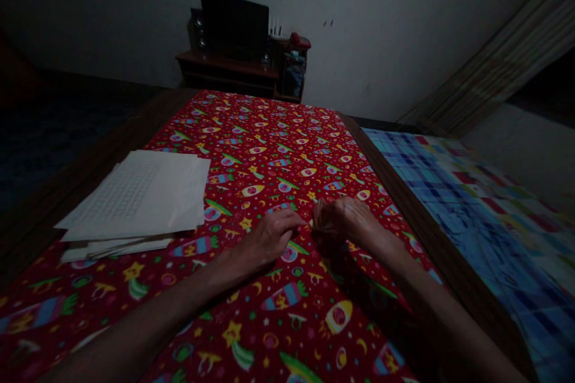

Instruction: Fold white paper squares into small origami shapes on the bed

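Note:
My right hand (350, 215) is closed above the red patterned cloth, its fingers wrapped round a small folded piece (318, 215) that looks thin and pale brown, like paper. Its exact kind is too dark to tell, and the fingers cover much of it. Just to the left, my left hand (273, 232) is held low over the cloth with its thumb and fingers pinched together. The fingertips point at the folded piece, with a small gap between. Whatever the pinch holds, if anything, is too small to make out.
A stack of white sheets (179, 191), the top ones with a faint printed grid, lies on the red cloth (278, 149) at left. Beyond stand a dark monitor (234, 23) and a red telephone (300, 42). A blue checked cloth (417, 185) lies lower at right.

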{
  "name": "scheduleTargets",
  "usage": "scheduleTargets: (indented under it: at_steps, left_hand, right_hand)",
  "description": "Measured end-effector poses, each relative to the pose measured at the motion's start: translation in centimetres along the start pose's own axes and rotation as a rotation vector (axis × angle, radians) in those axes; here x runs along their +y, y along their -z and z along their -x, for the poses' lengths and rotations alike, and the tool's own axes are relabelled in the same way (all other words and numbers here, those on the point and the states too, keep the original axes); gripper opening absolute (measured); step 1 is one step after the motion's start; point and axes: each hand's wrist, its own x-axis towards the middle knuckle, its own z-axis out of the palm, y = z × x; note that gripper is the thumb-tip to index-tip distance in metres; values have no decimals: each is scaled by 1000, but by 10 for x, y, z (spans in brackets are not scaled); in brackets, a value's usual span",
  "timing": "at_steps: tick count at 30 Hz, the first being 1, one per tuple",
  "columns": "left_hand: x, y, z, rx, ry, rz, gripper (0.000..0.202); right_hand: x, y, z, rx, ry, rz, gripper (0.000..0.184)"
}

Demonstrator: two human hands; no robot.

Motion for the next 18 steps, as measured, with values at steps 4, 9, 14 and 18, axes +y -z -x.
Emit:
scheduleTargets:
  at_steps: [4, 9, 14, 18]
  left_hand:
    - [-2, -1, 2, -4, 1, 14, 33]
    - [-4, -2, 4, -35, 10, 21, 30]
    - [-5, -4, 5, -71, 40, 61, 30]
    - [-6, -4, 6, -87, 37, 53, 28]
  right_hand:
    - [2, -8, 0, 13, 13, 1, 14]
    - [6, -10, 4, 35, -1, 26, 16]
    - [8, -16, 11, 97, 10, 42, 14]
    - [5, -11, 10, 26, 23, -78, 14]
